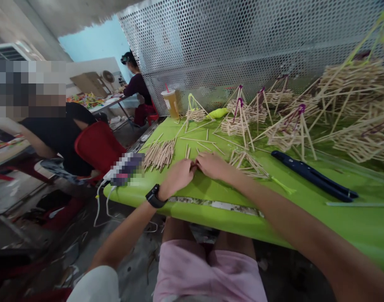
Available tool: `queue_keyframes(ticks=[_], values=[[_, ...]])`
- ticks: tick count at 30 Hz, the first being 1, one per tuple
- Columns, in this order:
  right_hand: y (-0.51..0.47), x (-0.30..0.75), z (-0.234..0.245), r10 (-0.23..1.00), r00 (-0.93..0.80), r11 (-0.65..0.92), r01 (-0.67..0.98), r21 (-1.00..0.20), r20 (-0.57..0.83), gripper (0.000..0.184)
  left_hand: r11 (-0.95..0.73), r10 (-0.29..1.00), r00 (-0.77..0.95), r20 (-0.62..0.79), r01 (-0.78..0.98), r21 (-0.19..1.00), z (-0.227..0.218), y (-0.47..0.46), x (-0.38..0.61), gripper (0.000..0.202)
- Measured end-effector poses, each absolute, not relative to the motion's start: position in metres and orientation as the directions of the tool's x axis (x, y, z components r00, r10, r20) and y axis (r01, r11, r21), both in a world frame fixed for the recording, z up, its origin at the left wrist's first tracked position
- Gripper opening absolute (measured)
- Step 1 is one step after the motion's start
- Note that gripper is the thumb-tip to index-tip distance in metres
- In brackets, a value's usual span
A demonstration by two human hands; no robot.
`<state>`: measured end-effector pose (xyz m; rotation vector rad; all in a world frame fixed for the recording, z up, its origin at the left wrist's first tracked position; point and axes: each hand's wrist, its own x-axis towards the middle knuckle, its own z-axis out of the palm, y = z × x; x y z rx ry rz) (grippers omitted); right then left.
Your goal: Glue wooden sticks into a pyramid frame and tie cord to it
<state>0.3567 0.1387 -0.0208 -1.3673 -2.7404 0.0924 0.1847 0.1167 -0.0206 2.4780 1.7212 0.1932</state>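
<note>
My left hand (177, 176), with a black watch on its wrist, rests curled on the green table (211, 218), fingertips meeting those of my right hand (213, 164). Both hands are closed over thin wooden sticks (188, 152) that lie between them; what exactly they pinch is hidden. A loose pile of sticks (159, 154) sits just left of my left hand. A flat stick frame (247, 163) lies right of my right hand.
Several stick pyramids (239, 117) and larger stick stacks (352, 96) fill the back and right of the table. A dark blue tool (311, 175) lies at right. A drink cup (171, 103) stands by the perforated metal panel. Two people sit at left near red chairs (97, 147).
</note>
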Motion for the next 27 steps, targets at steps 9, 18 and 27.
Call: queue_keyframes(ticks=[9, 18, 27], values=[[0.140, 0.356, -0.027, 0.780, -0.626, 0.624, 0.780, -0.045, -0.017, 0.031, -0.381, 0.925, 0.381, 0.015, 0.924, 0.025, -0.029, 0.117, 0.187, 0.026], [0.147, 0.363, -0.025, 0.793, -0.609, 0.570, 0.757, -0.321, -0.029, 0.022, -0.486, 0.874, 0.471, 0.123, 0.834, 0.260, -0.007, 0.106, 0.121, 0.026], [0.148, 0.382, -0.011, 0.794, -0.603, 0.458, 0.668, -0.586, -0.068, 0.030, -0.469, 0.870, 0.491, 0.031, 0.809, 0.355, 0.009, 0.090, 0.112, 0.027]])
